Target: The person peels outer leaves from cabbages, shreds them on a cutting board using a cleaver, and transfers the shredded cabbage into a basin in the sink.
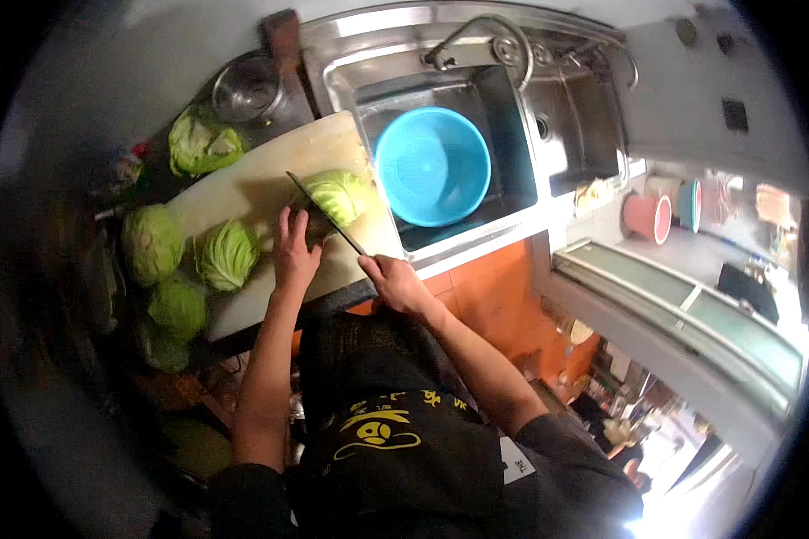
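Observation:
My right hand grips the handle of a knife, whose dark blade points up and to the left. Against the blade's far side lies a green cabbage piece on the pale cutting board. Just left of the blade is my left hand, fingers apart, holding nothing that I can see. A cabbage rests on the board to the left of that hand. More cabbages sit at the board's left end.
A blue plastic basin stands in the steel sink, right of the board. Loose cabbage leaves and a clear bowl lie behind the board. A curved faucet reaches over the sink. Pink buckets stand farther right.

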{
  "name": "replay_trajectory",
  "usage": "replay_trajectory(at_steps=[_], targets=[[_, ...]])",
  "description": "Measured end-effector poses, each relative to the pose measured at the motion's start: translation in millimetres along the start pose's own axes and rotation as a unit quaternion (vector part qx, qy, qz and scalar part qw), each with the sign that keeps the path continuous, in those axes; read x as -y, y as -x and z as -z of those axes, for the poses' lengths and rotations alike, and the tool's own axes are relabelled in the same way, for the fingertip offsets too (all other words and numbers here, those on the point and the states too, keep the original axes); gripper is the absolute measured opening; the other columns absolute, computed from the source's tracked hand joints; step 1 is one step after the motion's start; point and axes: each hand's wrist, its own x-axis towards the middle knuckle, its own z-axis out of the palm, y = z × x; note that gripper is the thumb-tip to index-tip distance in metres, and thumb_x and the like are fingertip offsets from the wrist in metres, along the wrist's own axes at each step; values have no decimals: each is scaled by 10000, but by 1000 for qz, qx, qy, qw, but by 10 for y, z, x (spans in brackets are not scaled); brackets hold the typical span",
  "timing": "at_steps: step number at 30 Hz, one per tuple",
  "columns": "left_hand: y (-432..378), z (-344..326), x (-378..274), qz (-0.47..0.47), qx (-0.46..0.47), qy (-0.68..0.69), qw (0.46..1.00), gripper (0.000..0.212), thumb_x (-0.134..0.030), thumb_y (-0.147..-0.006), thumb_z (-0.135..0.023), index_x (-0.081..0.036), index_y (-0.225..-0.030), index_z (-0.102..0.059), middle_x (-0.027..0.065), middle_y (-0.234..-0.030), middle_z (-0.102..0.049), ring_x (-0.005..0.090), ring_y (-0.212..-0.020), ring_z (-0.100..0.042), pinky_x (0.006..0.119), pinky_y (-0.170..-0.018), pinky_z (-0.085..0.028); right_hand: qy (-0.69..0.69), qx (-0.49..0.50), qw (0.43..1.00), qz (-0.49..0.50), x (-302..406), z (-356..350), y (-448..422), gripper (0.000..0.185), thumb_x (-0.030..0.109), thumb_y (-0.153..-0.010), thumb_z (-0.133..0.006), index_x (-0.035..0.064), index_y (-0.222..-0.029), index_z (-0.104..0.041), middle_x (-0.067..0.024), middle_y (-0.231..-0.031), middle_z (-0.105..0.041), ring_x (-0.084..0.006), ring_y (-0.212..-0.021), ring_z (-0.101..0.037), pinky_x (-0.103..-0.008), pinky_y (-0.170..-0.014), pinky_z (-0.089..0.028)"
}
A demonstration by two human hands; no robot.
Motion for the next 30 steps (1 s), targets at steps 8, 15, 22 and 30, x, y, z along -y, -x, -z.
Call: replay_trajectory(at_steps=[8, 15, 22, 30], targets=[[-16, 443, -95, 15, 88, 117, 989, 933, -161, -858, -763, -149, -1576, -167, 225, -1585, -229, 444, -1452, -274, 530, -1157, -341, 2, 6, 997, 82, -322, -80, -149, 552, 480, -1038, -466, -32, -925, -636, -264, -789, -647, -415, -782, -650, -478, -741, -494], [-861, 752, -187, -418, 177, -333, 826, 1120, -100, -745, -764, -202, -1614, -65, 142, -1663, -69, 381, -1518, -134, 548, -1206, -224, -158, -30, 981, 108, -481, 296, 592, 407, 356, -1050, -495, -10, -893, -578, -146, -703, -597, -256, -662, -579, -401, -666, -481], [-879, 572, -255, -404, 324, -289, 805, 1052, -296, -690, -849, -153, -1554, -267, 136, -1628, -187, 402, -1460, -258, 492, -1167, -337, -234, -81, 969, 18, -970, 176, 683, 482, 431, -1051, -476, -6, -886, -597, -107, -669, -570, -214, -643, -561, -387, -651, -479], [-115, 37, -659, -51, 1, -197, 979, 1182, -350, -611, -931, -88, -1544, -254, 220, -1563, -259, 463, -1379, -333, 552, -1118, -364, -127, -65, 990, 9, -892, 231, 412, 522, 467, -1040, -477, -22, -938, -632, -195, -757, -629, -329, -739, -639, -441, -709, -498]])
